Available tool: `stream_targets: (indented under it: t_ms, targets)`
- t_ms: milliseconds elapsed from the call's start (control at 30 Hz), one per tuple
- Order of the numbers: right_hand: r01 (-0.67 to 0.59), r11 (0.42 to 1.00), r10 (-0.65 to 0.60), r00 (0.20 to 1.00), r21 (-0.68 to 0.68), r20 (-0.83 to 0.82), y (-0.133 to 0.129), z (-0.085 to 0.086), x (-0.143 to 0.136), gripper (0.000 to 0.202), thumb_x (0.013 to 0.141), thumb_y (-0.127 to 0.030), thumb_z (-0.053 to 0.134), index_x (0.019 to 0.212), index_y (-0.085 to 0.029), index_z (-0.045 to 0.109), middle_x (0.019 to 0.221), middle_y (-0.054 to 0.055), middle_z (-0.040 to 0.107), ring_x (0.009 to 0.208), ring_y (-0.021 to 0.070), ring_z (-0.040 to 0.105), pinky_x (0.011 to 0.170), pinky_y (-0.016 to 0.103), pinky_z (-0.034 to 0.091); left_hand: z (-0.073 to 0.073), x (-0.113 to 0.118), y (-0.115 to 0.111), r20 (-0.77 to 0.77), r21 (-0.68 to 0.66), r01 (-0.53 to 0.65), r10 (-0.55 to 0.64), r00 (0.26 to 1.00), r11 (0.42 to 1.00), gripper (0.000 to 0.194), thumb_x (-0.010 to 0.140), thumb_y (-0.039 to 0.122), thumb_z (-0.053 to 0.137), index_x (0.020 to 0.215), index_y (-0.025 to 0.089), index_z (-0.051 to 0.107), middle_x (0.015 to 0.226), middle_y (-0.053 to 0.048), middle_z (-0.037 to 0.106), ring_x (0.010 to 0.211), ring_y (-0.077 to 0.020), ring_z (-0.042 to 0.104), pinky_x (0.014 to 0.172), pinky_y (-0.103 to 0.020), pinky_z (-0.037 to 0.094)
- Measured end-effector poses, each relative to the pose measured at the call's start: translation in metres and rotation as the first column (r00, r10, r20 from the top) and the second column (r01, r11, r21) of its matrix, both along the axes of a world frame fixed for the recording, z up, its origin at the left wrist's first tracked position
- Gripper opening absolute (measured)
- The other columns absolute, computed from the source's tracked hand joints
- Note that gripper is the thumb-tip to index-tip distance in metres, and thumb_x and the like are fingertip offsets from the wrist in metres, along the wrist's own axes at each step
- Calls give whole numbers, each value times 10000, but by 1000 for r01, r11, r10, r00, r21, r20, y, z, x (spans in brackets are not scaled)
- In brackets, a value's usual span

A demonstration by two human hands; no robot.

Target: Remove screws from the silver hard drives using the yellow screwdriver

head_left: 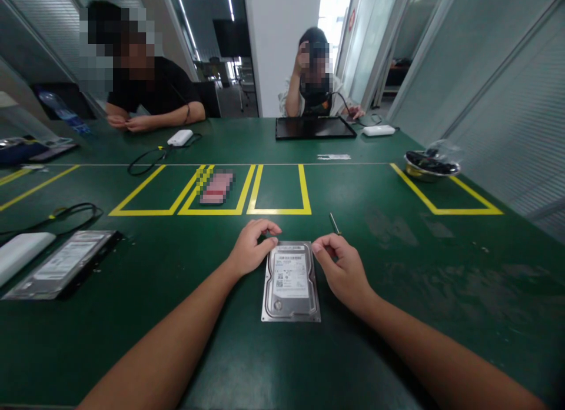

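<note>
A silver hard drive [292, 280] with a white label lies flat on the green table in front of me. My left hand [255, 246] is at its top left corner, the thumb tip by the edge and the curved fingers apart from it. At the top right corner is my right hand [342, 267], its thumb and index finger brought together in a pinch. Whether anything small sits between those fingertips is hidden. A thin metal rod [334, 222], like a screwdriver shaft, shows just beyond my right hand, its near end covered by the knuckles.
Another hard drive [66, 263] and a white power bank [24, 254] with a black cable lie left. Yellow tape frames [279, 211] mark the table; one contains a pixelated pink object [216, 187]. A metal bowl [430, 167] stands right. Two people sit opposite, near a black panel [315, 127].
</note>
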State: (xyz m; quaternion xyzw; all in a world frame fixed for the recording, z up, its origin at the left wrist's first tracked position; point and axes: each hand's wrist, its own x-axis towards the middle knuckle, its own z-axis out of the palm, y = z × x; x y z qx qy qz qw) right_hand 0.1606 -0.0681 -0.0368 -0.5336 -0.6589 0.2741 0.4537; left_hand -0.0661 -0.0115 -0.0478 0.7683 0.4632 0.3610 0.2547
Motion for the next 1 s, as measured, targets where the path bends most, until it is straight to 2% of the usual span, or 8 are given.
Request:
stream_targets:
  t_ms: [100,200,367,467,567,733,900,1000]
  targets:
    - [-16,1000,15,999,-15,-33,-2,3,0,205,923,-366,540,795,-222,609,762,28,609,744,186,534,668,321,399,4,4,-7,23,124,-86,84,996,989,113,831,289,585,854,200,650,848,-32,678,863,-207,596,837,-371,480]
    - [-40,999,38,997,-22,-71,-4,4,-1,219,943,-381,506,810,-222,578,769,22,582,732,175,527,665,314,412,10,10,-19,2,287,-135,141,990,948,132,868,302,592,798,211,658,788,-23,685,827,-200,594,837,-383,474]
    - [-147,989,143,983,-22,-119,-12,4,-5,219,952,-367,504,794,-223,552,785,15,560,769,174,511,688,311,406,14,18,-41,-109,499,-44,113,988,865,82,846,344,691,853,281,742,834,7,749,837,-211,589,840,-410,462]
    - [-185,983,183,977,-7,-108,-17,7,-7,216,954,-351,515,785,-227,565,782,11,560,795,180,509,734,325,397,11,20,-52,-195,513,35,76,978,858,91,839,382,711,904,344,763,867,40,771,883,-230,593,852,-429,453]
    - [-203,979,203,975,8,-89,-21,10,-7,203,949,-325,533,779,-226,583,791,11,576,821,184,514,773,336,389,8,22,-59,-231,517,57,75,970,854,104,851,393,702,925,364,769,878,50,779,939,-245,614,876,-447,439]
    - [-241,969,230,956,-45,-180,-23,8,-9,206,941,-333,552,780,-216,604,795,8,569,827,176,516,781,330,392,13,25,-64,-169,660,55,77,983,749,144,835,285,735,961,353,754,891,62,783,967,-232,639,835,-412,439]
    - [-264,960,229,933,-95,-277,-28,6,-11,237,940,-369,559,777,-202,605,811,11,559,815,166,517,767,322,405,21,29,-68,-91,769,23,73,993,639,142,789,201,775,907,275,748,855,50,783,904,-202,650,783,-377,397]
    - [-260,962,227,935,-90,-270,-30,7,-12,256,944,-365,557,764,-195,622,800,16,577,815,166,519,766,321,406,22,30,-69,-92,783,17,89,992,622,149,766,182,790,887,255,742,848,49,782,898,-209,651,791,-388,382]
